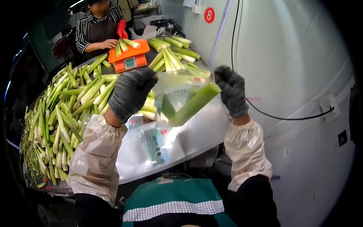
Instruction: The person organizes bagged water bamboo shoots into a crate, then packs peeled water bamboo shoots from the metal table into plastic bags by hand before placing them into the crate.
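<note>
In front of me a clear plastic bag is held up by its top corners. My left hand, in a grey knit glove, is closed on the left corner. My right hand, gloved the same way, pinches the right corner. Thick green stalks like water bamboo are in the bag, one slanting up to the right with its cut end near my right hand. Below it, flat printed plastic bags lie on a shiny white surface.
A large heap of green and white stalks covers the table's left side. Across the table a person has a hand at stalks on an orange scale. More stalks lie at the back right, beside a white wall with a black cable.
</note>
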Demonstrator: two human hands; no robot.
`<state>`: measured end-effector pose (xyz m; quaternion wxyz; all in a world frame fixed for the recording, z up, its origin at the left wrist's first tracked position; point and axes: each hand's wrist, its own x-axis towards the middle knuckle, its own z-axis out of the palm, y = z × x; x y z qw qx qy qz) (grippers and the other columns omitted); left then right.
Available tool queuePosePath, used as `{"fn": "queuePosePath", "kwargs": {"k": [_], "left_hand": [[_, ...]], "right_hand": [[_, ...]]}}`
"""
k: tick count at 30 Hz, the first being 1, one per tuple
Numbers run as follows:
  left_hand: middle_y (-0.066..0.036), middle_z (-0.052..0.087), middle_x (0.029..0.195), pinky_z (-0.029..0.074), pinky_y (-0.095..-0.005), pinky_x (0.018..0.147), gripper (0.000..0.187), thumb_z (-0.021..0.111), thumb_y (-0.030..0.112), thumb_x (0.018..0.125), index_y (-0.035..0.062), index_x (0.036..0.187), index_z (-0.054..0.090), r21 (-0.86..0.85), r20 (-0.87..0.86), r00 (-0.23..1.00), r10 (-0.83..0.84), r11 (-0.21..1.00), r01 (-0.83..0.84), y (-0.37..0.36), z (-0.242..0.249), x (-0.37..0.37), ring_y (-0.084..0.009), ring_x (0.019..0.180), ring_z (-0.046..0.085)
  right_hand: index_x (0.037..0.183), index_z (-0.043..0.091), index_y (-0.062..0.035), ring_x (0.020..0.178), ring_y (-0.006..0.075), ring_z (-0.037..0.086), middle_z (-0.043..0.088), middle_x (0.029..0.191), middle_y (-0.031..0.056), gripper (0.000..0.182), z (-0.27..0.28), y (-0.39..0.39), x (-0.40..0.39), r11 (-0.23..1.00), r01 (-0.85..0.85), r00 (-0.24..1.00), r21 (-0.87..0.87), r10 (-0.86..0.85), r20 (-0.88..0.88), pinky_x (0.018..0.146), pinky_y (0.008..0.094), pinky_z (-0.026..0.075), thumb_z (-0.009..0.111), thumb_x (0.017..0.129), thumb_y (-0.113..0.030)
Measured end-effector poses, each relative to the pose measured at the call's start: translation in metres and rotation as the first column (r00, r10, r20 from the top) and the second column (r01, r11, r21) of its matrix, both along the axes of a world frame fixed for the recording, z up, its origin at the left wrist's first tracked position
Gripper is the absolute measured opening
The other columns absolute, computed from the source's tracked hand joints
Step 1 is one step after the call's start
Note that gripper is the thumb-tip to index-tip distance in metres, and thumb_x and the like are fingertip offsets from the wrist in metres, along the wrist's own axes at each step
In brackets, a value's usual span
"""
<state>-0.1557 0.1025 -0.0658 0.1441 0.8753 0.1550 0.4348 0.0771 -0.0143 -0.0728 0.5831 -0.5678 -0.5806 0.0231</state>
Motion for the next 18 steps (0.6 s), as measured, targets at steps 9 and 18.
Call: {"fn": "queuePosePath", "kwargs": {"k": [9, 18], "left_hand": [[-0.011, 0.058, 0.069, 0.044, -0.0261, 0.060, 0.010, 0.059, 0.004, 0.076, -0.0026, 0.084, 0.057, -0.034, -0.072, 0.990, -0.120, 0.992, 0.118, 0.001, -0.019, 0.009, -0.0116, 0.064, 0.054], [-0.006, 0.055, 0.063, 0.043, -0.0270, 0.050, 0.012, 0.053, 0.013, 0.081, 0.0015, 0.080, 0.055, -0.549, 0.000, 0.992, -0.125, 0.829, 0.104, 0.026, -0.077, 0.035, -0.0144, 0.054, 0.053]], "right_hand": [[0.077, 0.058, 0.0000, 0.056, 0.0106, 0.053, 0.056, 0.063, 0.0068, 0.008, -0.007, -0.008, -0.015, 0.979, 0.122, 0.986, -0.162, -0.101, 0.131, 0.054, 0.0246, 0.044, 0.058, 0.075, -0.007], [0.079, 0.058, 0.0020, 0.053, 0.0102, 0.054, 0.058, 0.064, 0.0060, 0.010, -0.063, 0.010, 0.001, 0.971, 0.089, 0.955, -0.223, -0.147, -0.258, 0.052, 0.0224, 0.044, 0.053, 0.080, -0.007]]}}
